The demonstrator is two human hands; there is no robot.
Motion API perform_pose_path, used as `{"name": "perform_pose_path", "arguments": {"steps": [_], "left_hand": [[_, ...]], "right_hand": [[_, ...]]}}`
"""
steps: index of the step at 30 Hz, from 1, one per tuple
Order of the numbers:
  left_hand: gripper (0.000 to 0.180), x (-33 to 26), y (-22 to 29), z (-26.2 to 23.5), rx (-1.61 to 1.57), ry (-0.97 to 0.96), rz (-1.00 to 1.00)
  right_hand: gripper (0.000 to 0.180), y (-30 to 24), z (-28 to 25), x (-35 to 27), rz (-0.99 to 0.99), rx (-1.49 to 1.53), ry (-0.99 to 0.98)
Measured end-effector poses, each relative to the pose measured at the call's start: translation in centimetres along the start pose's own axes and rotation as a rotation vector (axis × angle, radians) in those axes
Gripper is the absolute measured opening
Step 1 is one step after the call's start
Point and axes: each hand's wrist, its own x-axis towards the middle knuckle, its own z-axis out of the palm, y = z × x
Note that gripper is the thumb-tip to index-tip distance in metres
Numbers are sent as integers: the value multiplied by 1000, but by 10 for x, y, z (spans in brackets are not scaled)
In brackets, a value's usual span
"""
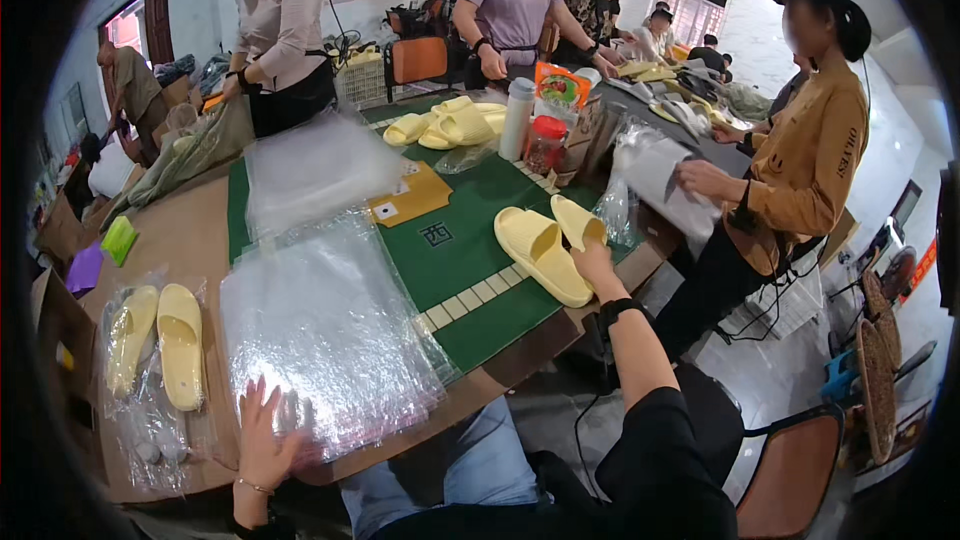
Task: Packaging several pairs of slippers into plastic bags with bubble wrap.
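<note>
My left hand (267, 435) rests with its fingers spread on the near left corner of a stack of clear plastic bags (325, 330). To the right, my right hand (595, 265) grips a pale yellow slipper (577, 221), its fingers partly hidden by it. A matching slipper (540, 252) lies right beside that one, on the green mat (480, 330) near the table's edge. Left of the bags lie two more yellow slippers, one (180, 345) on top of clear plastic and the other (132, 340) seemingly inside a clear bag.
Behind the stack lies another pile of clear bags (310, 170), partly over a yellow card (412, 195). Several yellow slippers (460, 125), a white bottle (516, 118) and a red-lidded jar (546, 145) stand farther back. A person in a mustard top (815, 150) works at the right.
</note>
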Motion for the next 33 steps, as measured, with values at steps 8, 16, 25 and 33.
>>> {"name": "perform_pose_path", "arguments": {"steps": [8, 16, 25, 33], "left_hand": [[73, 14, 23, 24, 78, -323, 17], [60, 3, 16, 23, 121, -233, -23], [50, 7, 16, 31, 82, -154, 31], [41, 8, 15, 30, 73, -83, 64]], "right_hand": [[49, 115, 61, 57, -606, 137, 399], [31, -7, 60, 4, -418, -369, 82], [43, -25, 60, 11, -317, -408, 253], [28, -38, 19, -4, -423, -583, 428]]}}
